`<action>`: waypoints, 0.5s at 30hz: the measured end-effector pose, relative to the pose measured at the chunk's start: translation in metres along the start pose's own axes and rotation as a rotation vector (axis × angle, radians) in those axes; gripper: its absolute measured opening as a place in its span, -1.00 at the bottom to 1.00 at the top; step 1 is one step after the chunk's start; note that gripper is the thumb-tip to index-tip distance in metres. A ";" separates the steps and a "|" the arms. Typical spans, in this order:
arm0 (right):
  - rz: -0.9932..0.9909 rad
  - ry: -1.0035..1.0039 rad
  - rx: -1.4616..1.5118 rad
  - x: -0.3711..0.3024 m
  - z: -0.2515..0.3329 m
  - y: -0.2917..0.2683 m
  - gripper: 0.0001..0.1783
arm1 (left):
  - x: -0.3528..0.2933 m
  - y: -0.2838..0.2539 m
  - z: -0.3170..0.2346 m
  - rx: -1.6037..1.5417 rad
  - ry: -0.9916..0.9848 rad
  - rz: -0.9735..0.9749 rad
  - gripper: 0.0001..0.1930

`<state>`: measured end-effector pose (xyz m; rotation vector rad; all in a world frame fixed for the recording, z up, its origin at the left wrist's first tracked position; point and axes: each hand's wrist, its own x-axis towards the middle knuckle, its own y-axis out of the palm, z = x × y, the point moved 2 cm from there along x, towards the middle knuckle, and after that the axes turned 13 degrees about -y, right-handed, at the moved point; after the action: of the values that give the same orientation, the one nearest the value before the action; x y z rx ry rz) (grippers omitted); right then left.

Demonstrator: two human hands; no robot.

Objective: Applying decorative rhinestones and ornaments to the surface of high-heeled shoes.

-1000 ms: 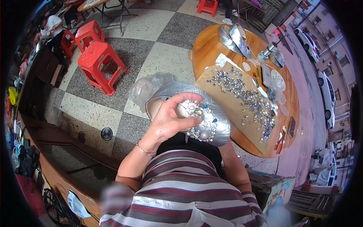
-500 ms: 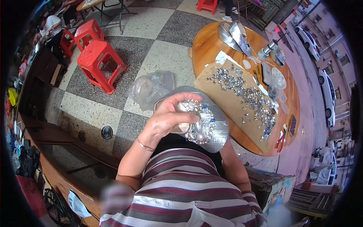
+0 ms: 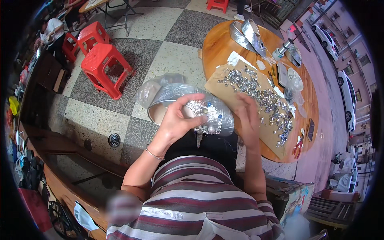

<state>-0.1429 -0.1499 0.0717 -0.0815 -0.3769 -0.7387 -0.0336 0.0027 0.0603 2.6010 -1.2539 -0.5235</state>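
Over the lap, in the head view, what has the left hand [image 3: 176, 120] got?
– Silver shoe [image 3: 221, 106], thumb and fingers clamped on its jewelled front, with pearls and blue stones showing
– And the right hand [image 3: 247, 118]?
– Raised just beside the toe, fingers bent; whether they pinch anything, I can't tell
– What's behind it?
– Loose rhinestones [image 3: 276, 110] on a brown sheet [image 3: 222, 86] across the wooden table [image 3: 212, 44], with red-handled pliers [image 3: 298, 149] near the edge
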 end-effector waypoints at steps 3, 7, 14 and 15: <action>0.465 -0.560 -0.698 0.000 0.029 -0.011 -0.72 | 0.004 0.010 0.002 0.110 0.031 -0.023 -0.53; 0.477 -0.719 -0.832 -0.001 0.029 -0.022 -0.79 | 0.002 0.043 -0.005 0.081 -0.109 -0.059 -0.54; 0.073 -0.504 -0.290 0.006 0.060 -0.085 -0.90 | 0.012 0.120 0.002 0.040 -0.115 -0.172 -0.60; -0.101 -0.384 0.049 0.007 0.066 -0.097 -0.91 | 0.017 0.123 0.006 0.023 -0.089 -0.238 -0.61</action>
<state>-0.2233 -0.2134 0.1297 -0.1597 -0.7694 -0.8138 -0.1143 -0.0867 0.0920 2.7919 -0.9843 -0.6764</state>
